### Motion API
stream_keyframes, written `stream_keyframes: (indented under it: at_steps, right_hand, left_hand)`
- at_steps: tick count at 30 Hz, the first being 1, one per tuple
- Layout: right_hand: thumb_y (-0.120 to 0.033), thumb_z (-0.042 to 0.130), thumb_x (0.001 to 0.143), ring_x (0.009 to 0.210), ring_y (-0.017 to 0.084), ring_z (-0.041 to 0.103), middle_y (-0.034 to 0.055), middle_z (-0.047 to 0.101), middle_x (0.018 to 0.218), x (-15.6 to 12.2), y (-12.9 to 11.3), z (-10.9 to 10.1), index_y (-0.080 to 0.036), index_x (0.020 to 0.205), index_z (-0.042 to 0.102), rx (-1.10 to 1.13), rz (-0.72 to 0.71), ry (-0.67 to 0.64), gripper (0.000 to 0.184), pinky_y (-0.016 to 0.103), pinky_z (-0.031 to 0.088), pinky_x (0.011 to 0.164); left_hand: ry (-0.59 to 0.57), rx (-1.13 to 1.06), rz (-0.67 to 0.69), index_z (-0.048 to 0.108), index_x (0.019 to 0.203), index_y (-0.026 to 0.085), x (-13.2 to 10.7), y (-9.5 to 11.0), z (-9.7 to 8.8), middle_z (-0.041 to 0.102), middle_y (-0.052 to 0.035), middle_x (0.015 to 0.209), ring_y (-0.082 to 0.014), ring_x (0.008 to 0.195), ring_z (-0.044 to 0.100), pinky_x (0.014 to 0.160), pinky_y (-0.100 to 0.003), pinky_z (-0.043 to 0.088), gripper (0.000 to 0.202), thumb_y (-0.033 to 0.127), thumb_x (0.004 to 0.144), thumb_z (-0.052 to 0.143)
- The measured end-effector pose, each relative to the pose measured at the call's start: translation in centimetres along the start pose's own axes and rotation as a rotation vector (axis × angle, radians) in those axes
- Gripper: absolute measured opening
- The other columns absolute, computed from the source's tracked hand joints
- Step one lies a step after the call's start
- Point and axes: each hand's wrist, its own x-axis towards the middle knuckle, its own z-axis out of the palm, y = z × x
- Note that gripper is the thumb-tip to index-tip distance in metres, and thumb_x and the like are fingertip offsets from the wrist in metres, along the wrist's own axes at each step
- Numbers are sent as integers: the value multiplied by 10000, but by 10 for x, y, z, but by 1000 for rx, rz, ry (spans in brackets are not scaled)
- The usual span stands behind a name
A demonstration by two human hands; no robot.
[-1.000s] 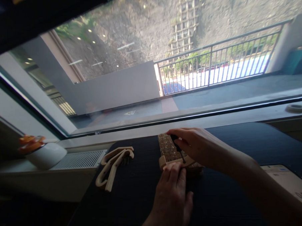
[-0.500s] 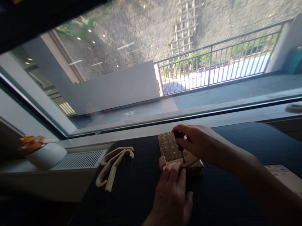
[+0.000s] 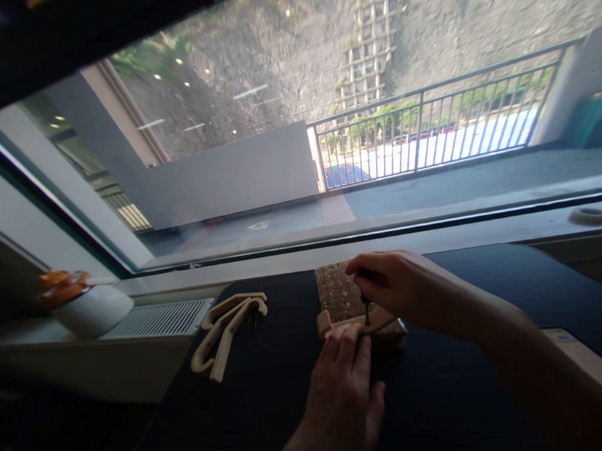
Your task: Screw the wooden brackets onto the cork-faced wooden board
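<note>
My right hand is closed around the black handle of a screwdriver. Its shaft points down, and the tip meets a bent, pale wooden piece lying across a brown, textured block. Fingertips of my left hand grip the near edge of that wooden piece; their undersides are hidden. To the left, more bent wooden pieces of similar shape lie on the dark table. Beside them are several thin, dark screw-like bits, too small to make out well.
The dark table stands against a window sill. A phone or tablet lies partly behind my right forearm. A white pot with an orange top stands at the left by a slatted grille. A round, pale object sits far right.
My right hand has turned at the wrist around the screwdriver handle, and its forearm has shifted a little. My left hand, the wooden piece and the block have stayed put.
</note>
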Motion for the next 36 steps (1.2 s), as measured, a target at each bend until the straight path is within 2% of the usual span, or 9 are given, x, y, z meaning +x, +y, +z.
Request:
stream_keyframes:
  at_steps: [6, 15, 22, 29, 34, 36]
  right_hand:
    - [-259, 493, 868, 573, 109, 564, -11, 718, 800, 0, 2, -2, -239, 1097, 670, 61, 11, -29, 290, 226, 373, 577]
    - [-334, 553, 863, 619, 128, 622, -27, 714, 716, 1, 7, -5, -248, 1002, 703, 48, 34, -15, 222, 226, 371, 560]
    - [-310, 498, 897, 739, 178, 647, 35, 734, 820, 4, 5, -2, -213, 977, 713, -72, 6, 7, 249, 253, 405, 641]
    - [-213, 442, 890, 954, 219, 645, 89, 719, 1052, 0, 1, -1, -189, 1182, 644, -20, -27, -25, 356, 264, 425, 751]
    - [-208, 441, 881, 706, 162, 658, 45, 748, 866, -3, 1, -4, -212, 1222, 626, 6, -17, -73, 387, 233, 403, 614]
    - [-213, 459, 872, 686, 153, 646, 32, 746, 852, -3, 1, -5, -228, 1189, 642, -3, -7, -59, 367, 228, 391, 600]
  left_hand:
    - [-7, -3, -7, 544, 1264, 48, 0, -1, -1, 514, -175, 1315, -302, 1242, 454, 1065, -472, 427, 507, 178, 774, 550]
    - [-10, -8, -8, 546, 1258, 45, 0, -1, 0, 511, -180, 1314, -303, 1249, 450, 1072, -475, 417, 497, 162, 775, 541]
    - [-11, -20, -17, 549, 1250, 55, 2, 1, -2, 515, -174, 1314, -305, 1242, 459, 1064, -481, 425, 497, 147, 761, 543]
    - [-17, -6, 1, 543, 1255, 46, 3, 1, -3, 514, -181, 1308, -315, 1237, 462, 1055, -484, 433, 488, 171, 783, 531]
    - [-18, 2, -13, 541, 1264, 56, 1, 0, -2, 514, -171, 1316, -312, 1237, 461, 1060, -482, 428, 495, 172, 782, 540]
    - [-20, 6, -13, 540, 1268, 54, 1, 1, -2, 514, -172, 1317, -313, 1233, 464, 1058, -482, 430, 500, 176, 783, 543]
